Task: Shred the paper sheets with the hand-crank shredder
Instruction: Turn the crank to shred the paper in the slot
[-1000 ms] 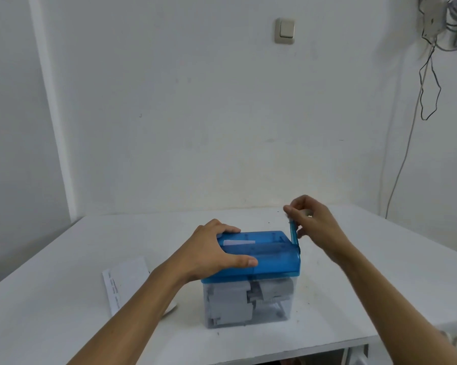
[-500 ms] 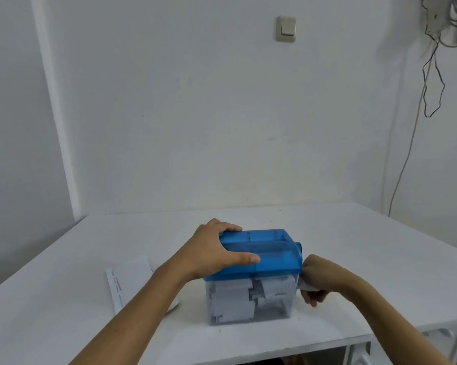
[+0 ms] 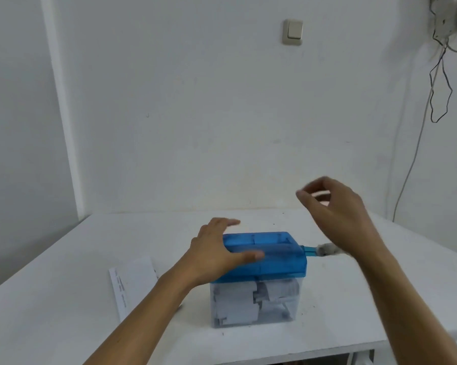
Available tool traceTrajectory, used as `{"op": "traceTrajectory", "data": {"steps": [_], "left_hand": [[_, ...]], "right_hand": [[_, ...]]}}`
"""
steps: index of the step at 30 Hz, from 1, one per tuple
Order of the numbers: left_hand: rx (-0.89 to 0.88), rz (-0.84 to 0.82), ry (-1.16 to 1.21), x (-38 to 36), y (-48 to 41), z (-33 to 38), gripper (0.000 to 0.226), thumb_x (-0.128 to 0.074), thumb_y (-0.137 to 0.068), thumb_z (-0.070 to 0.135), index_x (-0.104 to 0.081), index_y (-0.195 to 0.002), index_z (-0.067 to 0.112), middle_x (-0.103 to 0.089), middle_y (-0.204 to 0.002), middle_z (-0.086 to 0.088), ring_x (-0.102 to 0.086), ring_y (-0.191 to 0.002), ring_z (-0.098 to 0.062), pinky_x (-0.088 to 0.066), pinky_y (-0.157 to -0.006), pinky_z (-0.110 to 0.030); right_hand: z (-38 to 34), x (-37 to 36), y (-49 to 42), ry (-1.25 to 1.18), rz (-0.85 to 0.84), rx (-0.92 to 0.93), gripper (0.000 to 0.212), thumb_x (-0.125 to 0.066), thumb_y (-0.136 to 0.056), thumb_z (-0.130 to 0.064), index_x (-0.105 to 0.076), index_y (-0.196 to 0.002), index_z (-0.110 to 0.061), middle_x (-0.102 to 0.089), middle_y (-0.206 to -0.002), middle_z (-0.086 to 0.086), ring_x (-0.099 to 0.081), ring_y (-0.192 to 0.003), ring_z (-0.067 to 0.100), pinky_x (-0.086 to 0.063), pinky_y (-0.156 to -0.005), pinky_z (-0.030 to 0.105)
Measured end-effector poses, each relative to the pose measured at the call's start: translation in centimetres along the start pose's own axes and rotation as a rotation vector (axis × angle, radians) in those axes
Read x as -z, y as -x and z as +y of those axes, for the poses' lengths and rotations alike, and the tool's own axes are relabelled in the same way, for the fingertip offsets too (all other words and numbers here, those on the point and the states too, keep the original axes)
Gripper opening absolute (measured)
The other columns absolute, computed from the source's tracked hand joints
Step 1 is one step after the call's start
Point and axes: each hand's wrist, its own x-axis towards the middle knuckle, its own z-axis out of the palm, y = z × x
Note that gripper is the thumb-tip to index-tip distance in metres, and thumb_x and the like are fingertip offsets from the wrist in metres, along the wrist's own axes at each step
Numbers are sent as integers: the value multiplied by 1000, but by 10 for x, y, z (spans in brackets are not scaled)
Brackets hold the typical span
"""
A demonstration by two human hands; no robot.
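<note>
Soft, even, shadowless light; right hand (image 3: 335,214) motion-blurred, wide-angle bending at the edges.

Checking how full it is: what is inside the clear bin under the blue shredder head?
Pale grey paper pieces fill most of the clear bin. The blue shredder head and left hand cover its top, so the cutters are hidden.

the shredder (image 3: 264,256) stands mid-tabletop (image 3: 64,312), and its crank (image 3: 319,250) juts out to the right. the right hand (image 3: 332,206) hangs above the crank, apart from it. the left hand (image 3: 217,251) covers the shredder's left end. the paper sheets (image 3: 132,283) lie flat to the left. open tabletop runs behind the shredder to the wall (image 3: 195,127) and out to the right edge.
</note>
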Motion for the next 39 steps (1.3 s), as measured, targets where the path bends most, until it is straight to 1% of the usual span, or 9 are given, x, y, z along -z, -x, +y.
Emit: {"op": "traceTrajectory", "data": {"steps": [2,4,6,8,12,15,20,30,39], "left_hand": [[-11,127,187,0,3,-1,78,-42,-74,81,-38,-143,44,-34,-148,22,-34,-128,1,-31,-103,-22],[-9,286,325,3,13,-13,57,-35,-88,68,-41,-139,43,-37,-146,23,-38,-128,3,-30,-100,-16],[33,435,415,13,25,-37,35,-49,-100,51,-52,-131,36,-50,-142,17,-49,-127,-2,-39,-104,-24],[117,515,409,24,41,-68,30,-62,-97,33,-57,-126,29,-59,-132,10,-55,-123,-10,-45,-99,-32],[480,671,209,39,73,-120,24,-47,-103,39,-54,-121,24,-58,-130,-3,-52,-126,-28,-38,-104,-47],[693,597,-50,41,86,-138,43,-42,-102,44,-50,-136,17,-54,-142,-9,-43,-133,-35,-29,-111,-50],[622,324,-388,36,88,-138,49,-32,-102,31,-35,-150,39,-46,-151,3,-35,-142,-19,-26,-115,-40],[588,259,-484,33,90,-136,49,-27,-104,36,-24,-153,39,-30,-160,15,-23,-148,-13,-20,-118,-38],[613,307,-407,32,86,-148,52,-33,-103,36,-28,-154,28,-34,-159,3,-32,-145,-21,-26,-116,-41]], "right_hand": [[-33,-18,21,-272,58,99,4,-60,-96,-29,-61,-94,-32,-66,-95,-16,-62,-86,-4,-53,-72,17],[-62,-46,48,-421,-122,141,16,-57,-98,-18,-60,-97,-33,-65,-99,-16,-63,-90,-1,-56,-76,20],[-79,-79,70,-455,-328,145,22,-52,-100,-12,-59,-104,-33,-65,-106,-18,-63,-97,-2,-56,-84,20],[-89,-117,88,-412,-450,165,27,-47,-100,-9,-57,-112,-32,-63,-112,-18,-59,-103,-5,-51,-91,15],[-91,-198,114,-260,-632,130,29,-42,-102,-17,-48,-130,-26,-48,-136,-7,-47,-124,10,-41,-106,28],[-83,-247,116,45,-589,44,42,-45,-99,-42,-41,-133,-17,-40,-136,3,-38,-127,25,-34,-109,41],[-74,-278,114,272,-636,-52,68,-39,-88,-69,-49,-118,-9,-44,-124,12,-38,-116,31,-30,-102,46],[-66,-277,110,147,-576,-115,50,-58,-94,-46,-42,-130,-16,-44,-133,7,-42,-122,27,-33,-105,41],[-67,-276,110,131,-527,-93,46,-60,-96,-36,-37,-133,-18,-41,-133,6,-43,-122,27,-35,-104,40]]}}
